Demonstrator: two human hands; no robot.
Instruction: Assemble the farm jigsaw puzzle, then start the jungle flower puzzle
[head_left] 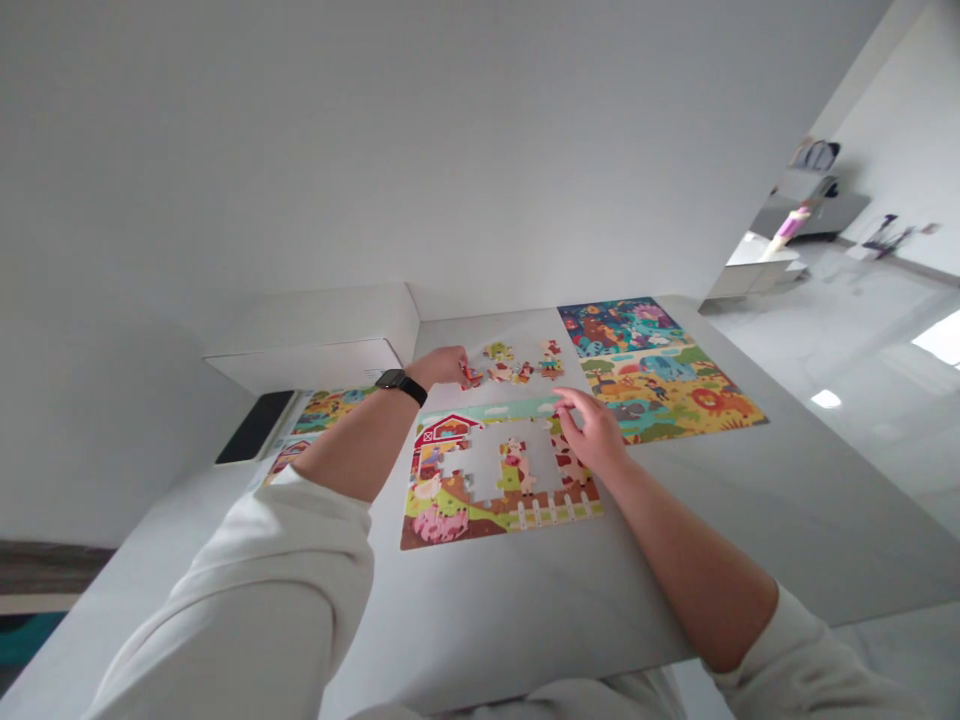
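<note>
Left of the left forearm, a dark slab-like device [255, 428] lies on the white table [480, 610], beside a colourful printed sheet [330, 408] that the arm partly hides. A white box [330, 362] stands just behind that sheet, against the wall.

Next comes the left hand [444, 366], a black watch [403, 381] on its wrist, reaching out flat and low. Its fingers are drawn narrow at a red puzzle piece [470, 378] — whether they grip it or only touch it, I can't tell.

Nearer the person, between the two forearms, lies the partly built farm puzzle [487, 522]: red barn at the upper left, pink pig below, white fence along the lower right. Gaps show bare table on either side of a spotted cow standing mid-picture.

Between the hands and beyond them, loose puzzle pieces [523, 372] are scattered.

The right hand [594, 432] hangs over the puzzle's upper right edge, thumb and forefinger spread apart — nothing visible between them. Just past it, to the right, lie a dark-blue animal puzzle [622, 325] and, nearer, a savanna puzzle [675, 385] with a lion.
</note>
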